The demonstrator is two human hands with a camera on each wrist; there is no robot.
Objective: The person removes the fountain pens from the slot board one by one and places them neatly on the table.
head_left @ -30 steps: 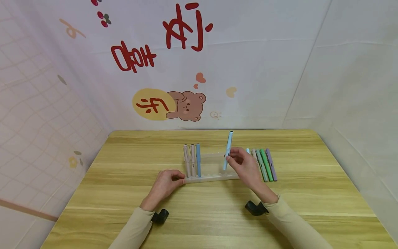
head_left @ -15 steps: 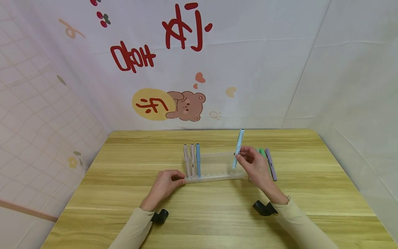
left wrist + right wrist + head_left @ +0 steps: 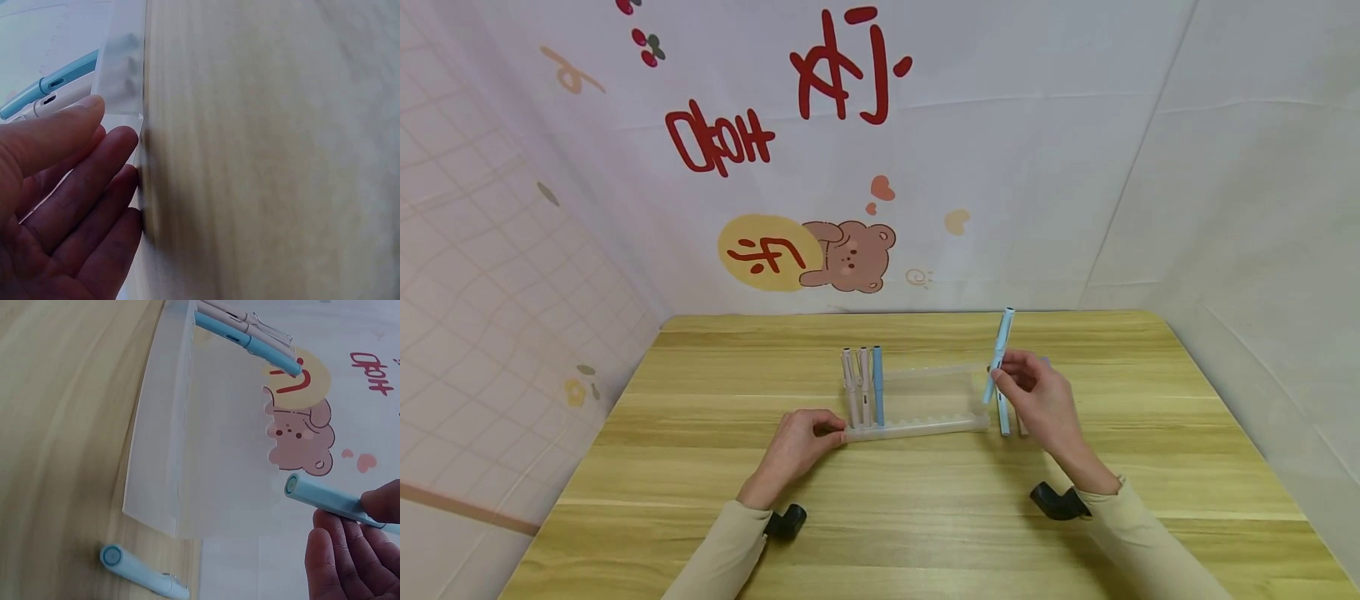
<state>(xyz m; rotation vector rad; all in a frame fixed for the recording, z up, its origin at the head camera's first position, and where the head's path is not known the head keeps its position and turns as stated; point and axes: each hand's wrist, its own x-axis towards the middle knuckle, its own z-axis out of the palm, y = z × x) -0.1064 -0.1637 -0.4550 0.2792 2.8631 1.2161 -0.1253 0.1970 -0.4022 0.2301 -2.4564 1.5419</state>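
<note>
My left hand [image 3: 801, 450] holds the left end of a translucent pen rack [image 3: 925, 428] with thumb and fingertips; its thumb tip and finger edges show there in the left wrist view. Upright in that end stand two pale pinkish pens [image 3: 852, 392] and a blue pen [image 3: 879, 387]. My right hand [image 3: 1043, 404] pinches a light blue pen [image 3: 1002, 337], tilted, near its lower part, just beyond the rack's right end. In the right wrist view, this pen [image 3: 322, 495] points its round end toward the rack. Another light blue pen [image 3: 140, 573] lies by the rack's end.
Beneath the right hand, a pinkish pen [image 3: 1022, 427] and a purple pen [image 3: 1045, 361] peek out on the wooden table [image 3: 895, 525]; the hand hides others. Behind the table hangs a white printed cloth [image 3: 1015, 167]. Black wrist mounts [image 3: 787, 522] sit at both sleeves.
My right hand has moved to the right with the light blue pen, from over the rack to past its right end, now covering the green pens. The left hand stays put.
</note>
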